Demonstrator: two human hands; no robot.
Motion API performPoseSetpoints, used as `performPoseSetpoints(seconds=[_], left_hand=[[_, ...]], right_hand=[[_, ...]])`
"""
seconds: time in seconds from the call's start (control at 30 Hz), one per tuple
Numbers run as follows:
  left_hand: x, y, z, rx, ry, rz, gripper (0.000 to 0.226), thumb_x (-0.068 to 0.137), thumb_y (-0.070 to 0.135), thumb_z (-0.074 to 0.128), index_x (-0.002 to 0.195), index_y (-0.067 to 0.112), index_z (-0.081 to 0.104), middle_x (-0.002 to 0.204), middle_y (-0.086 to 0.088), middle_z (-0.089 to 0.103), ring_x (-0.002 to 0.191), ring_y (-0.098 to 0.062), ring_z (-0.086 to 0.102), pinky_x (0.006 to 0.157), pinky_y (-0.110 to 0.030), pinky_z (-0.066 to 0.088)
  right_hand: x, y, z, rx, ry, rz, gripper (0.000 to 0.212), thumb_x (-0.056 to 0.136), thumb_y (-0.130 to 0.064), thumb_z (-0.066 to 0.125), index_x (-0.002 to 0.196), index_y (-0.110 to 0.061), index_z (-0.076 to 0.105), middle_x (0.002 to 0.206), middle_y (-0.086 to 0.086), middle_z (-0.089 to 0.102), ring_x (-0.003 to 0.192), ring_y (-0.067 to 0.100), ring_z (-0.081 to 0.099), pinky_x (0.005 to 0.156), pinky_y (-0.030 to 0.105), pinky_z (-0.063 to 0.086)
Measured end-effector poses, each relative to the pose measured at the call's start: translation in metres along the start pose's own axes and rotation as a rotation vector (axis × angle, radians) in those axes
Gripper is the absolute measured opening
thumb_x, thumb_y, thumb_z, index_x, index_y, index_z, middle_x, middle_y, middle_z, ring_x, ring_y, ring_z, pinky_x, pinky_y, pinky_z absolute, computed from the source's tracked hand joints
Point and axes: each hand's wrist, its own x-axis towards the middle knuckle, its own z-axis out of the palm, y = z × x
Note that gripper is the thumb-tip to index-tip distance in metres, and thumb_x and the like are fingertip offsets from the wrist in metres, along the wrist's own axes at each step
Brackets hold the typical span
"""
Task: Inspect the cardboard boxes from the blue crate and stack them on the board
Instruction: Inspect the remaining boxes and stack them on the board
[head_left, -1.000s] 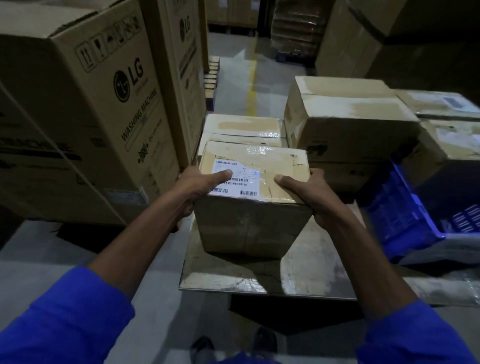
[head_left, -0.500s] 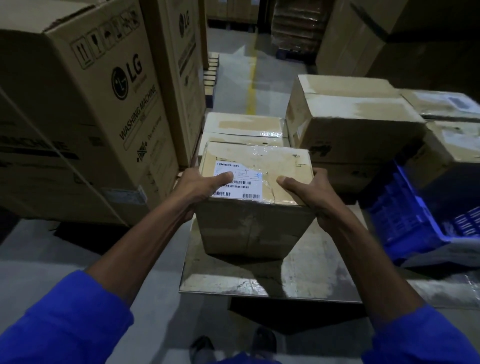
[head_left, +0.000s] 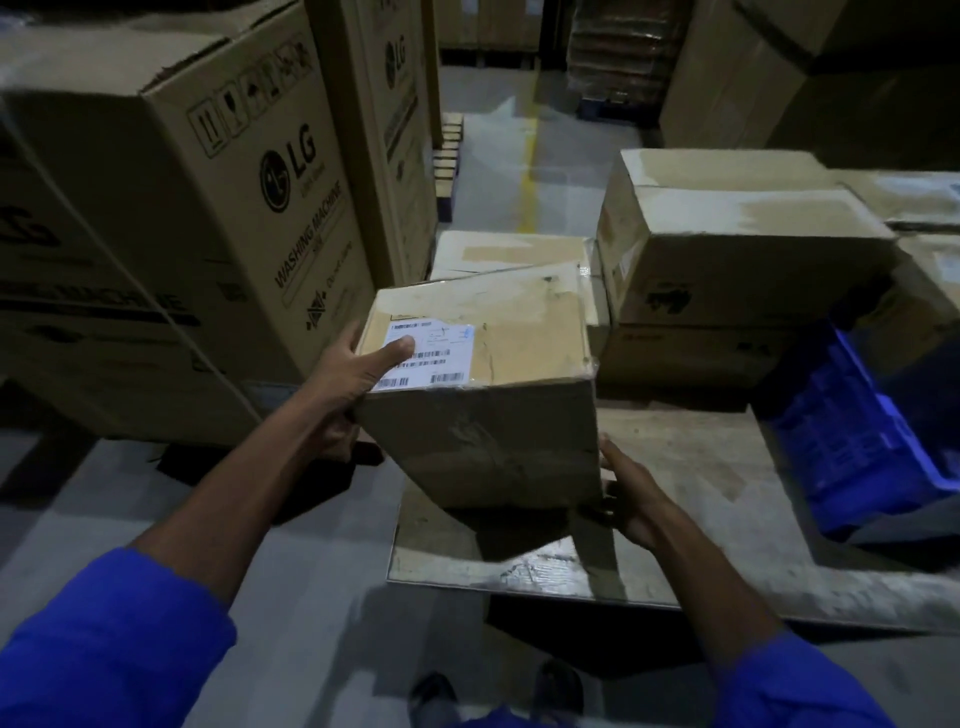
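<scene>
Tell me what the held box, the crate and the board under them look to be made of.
Held box: brown cardboard, matte, with glossy clear tape on top and a white paper barcode label.
Blue crate: likely moulded plastic, given its perforated lattice wall.
Board: unclear; a flat sheet with a glossy, film-like wrinkled sheen at its near edge, perhaps wrapped or laminated wood.

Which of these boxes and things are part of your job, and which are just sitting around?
Job: held box, left hand, right hand, board, blue crate, stacked boxes.
Just around: LG washing machine cartons, yellow floor line.
</scene>
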Motion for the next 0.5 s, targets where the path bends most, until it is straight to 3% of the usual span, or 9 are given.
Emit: performPoseSetpoints(seconds=[0.07, 0.17, 0.27, 0.37, 0.43, 0.5], left_hand=[[0.003, -0.004, -0.005, 0.16, 0.008, 0.12, 0.094, 0.088, 0.041, 0.076, 0.163, 0.033, 0.021, 0.124, 0.007, 0.061, 0.09, -0.004, 0.072, 0.065, -0.02, 0.058], [0.006, -0.015, 0.002, 0.437, -0.033, 0.221, 0.07, 0.103, 0.048, 0.054, 0.163, 0.028, 0.023, 0.135, 0.009, 0.049, 0.089, 0.006, 0.061, 0.065, -0.007, 0.048], [0.012, -0.027, 0.022, 0.638, -0.034, 0.238, 0.057, 0.109, 0.039, 0.04, 0.161, 0.019, 0.029, 0.138, -0.002, 0.047, 0.1, -0.003, 0.055, 0.071, -0.018, 0.042], [0.022, -0.045, 0.034, 0.709, -0.12, 0.148, 0.061, 0.106, 0.053, 0.037, 0.154, 0.016, 0.046, 0.15, -0.014, 0.052, 0.127, -0.029, 0.055, 0.098, -0.031, 0.044], [0.023, -0.051, 0.04, 0.587, -0.2, 0.04, 0.07, 0.098, 0.072, 0.032, 0.139, 0.023, 0.06, 0.135, -0.012, 0.064, 0.122, -0.031, 0.061, 0.099, -0.048, 0.053], [0.02, -0.048, 0.049, 0.38, -0.223, -0.067, 0.081, 0.088, 0.083, 0.028, 0.135, 0.028, 0.063, 0.136, -0.007, 0.064, 0.127, -0.028, 0.058, 0.105, -0.053, 0.049]], right_hand=[[-0.001, -0.006, -0.005, 0.098, 0.064, -0.108, 0.048, 0.096, -0.053, 0.066, 0.128, -0.017, 0.067, 0.127, 0.017, 0.065, 0.113, 0.036, 0.063, 0.072, 0.041, 0.058], [-0.01, -0.023, -0.021, 0.224, 0.155, -0.255, 0.041, 0.1, -0.045, 0.063, 0.129, -0.016, 0.065, 0.123, 0.014, 0.066, 0.113, 0.035, 0.064, 0.083, 0.047, 0.059], [-0.023, -0.04, -0.044, 0.29, 0.243, -0.335, 0.03, 0.101, -0.046, 0.061, 0.116, -0.022, 0.067, 0.119, 0.01, 0.066, 0.113, 0.032, 0.063, 0.094, 0.051, 0.057], [-0.034, -0.048, -0.06, 0.322, 0.302, -0.366, 0.023, 0.101, -0.048, 0.059, 0.11, -0.028, 0.067, 0.116, 0.004, 0.069, 0.113, 0.025, 0.064, 0.091, 0.045, 0.056], [-0.037, -0.05, -0.067, 0.334, 0.317, -0.393, 0.021, 0.102, -0.049, 0.056, 0.108, -0.032, 0.066, 0.115, 0.002, 0.07, 0.114, 0.023, 0.063, 0.091, 0.043, 0.053], [-0.036, -0.052, -0.072, 0.339, 0.29, -0.421, 0.03, 0.104, -0.053, 0.052, 0.11, -0.028, 0.067, 0.118, 0.004, 0.072, 0.114, 0.024, 0.064, 0.088, 0.041, 0.053]])
